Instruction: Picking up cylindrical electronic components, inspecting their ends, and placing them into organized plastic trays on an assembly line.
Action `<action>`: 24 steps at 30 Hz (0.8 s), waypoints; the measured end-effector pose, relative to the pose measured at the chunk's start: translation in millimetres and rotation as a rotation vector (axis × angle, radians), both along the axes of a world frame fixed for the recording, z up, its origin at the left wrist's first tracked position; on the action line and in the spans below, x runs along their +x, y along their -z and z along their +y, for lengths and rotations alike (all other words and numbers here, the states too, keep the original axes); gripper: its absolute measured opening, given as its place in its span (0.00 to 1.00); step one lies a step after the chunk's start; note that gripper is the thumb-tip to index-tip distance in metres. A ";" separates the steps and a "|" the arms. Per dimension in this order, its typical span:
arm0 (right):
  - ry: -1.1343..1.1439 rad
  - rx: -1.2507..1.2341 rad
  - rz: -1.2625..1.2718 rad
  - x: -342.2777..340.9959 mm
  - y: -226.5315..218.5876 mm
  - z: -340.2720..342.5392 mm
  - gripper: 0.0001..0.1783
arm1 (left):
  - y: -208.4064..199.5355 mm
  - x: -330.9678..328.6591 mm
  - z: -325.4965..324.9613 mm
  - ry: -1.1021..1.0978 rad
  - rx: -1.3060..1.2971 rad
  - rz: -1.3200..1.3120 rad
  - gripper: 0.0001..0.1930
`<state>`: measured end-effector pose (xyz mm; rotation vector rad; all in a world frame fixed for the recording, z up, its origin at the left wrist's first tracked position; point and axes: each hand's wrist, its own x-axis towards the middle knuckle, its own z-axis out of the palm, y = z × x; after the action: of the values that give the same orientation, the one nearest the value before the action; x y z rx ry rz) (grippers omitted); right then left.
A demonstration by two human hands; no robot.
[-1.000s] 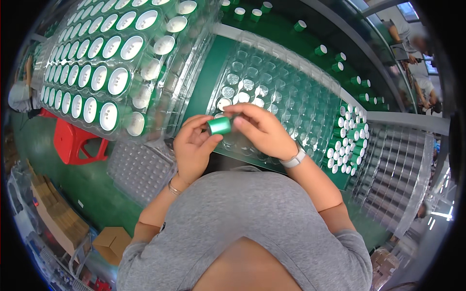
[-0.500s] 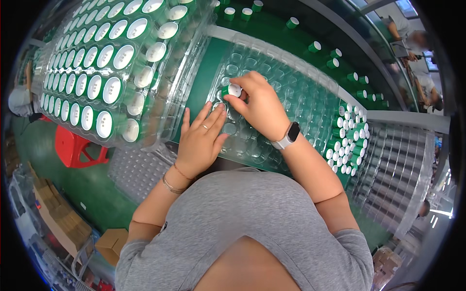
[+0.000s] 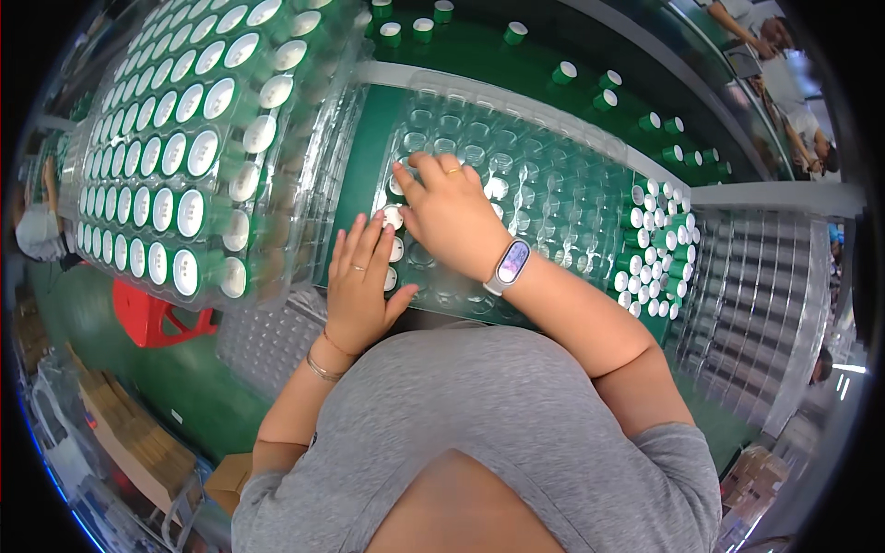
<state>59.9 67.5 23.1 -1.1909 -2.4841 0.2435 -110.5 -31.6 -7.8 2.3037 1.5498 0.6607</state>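
A clear plastic tray (image 3: 544, 198) with rows of round cells lies on the green work surface in front of me. Along its left edge sit several small green cylinders with white ends, one of them a lower cylinder (image 3: 397, 249). My right hand (image 3: 449, 210) reaches over this edge, its index finger and thumb closed about another green-and-white cylinder (image 3: 395, 186) at a cell, partly covered by the fingers. Lying flat with fingers stretched, my left hand (image 3: 364, 286) rests beside the same column, fingertips by the cylinder (image 3: 393, 217) there.
At left stands a stack of clear trays (image 3: 221, 184) filled with such cylinders. Loose cylinders (image 3: 650, 249) cluster right of my tray; others stand on the far green strip (image 3: 516, 64). A red stool (image 3: 152, 318) is at lower left, empty-looking trays (image 3: 747, 304) at right.
My right hand has brought the cylinder down and slightly left, to the tray's left column. My left hand stays flat, a little lower. The whole view has shifted.
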 end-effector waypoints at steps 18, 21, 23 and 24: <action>0.097 -0.105 0.012 38.0 -6.1 12.2 0.32 | -28.4 35.2 43.5 -0.004 0.027 -0.047 0.46; 0.312 -0.102 -0.017 84.4 -34.8 56.2 0.26 | -24.1 37.5 44.8 0.024 -0.080 0.153 0.47; 0.475 0.023 0.022 139.8 -31.8 96.9 0.24 | -23.5 39.2 44.6 0.014 -0.088 0.195 0.47; 0.585 0.055 0.037 170.0 -29.9 112.4 0.26 | -25.6 40.6 44.8 0.028 -0.080 0.192 0.47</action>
<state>229.9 179.9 53.0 -1.7938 -1.9831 0.0352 -69.9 13.2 17.8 2.3818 1.5905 0.3726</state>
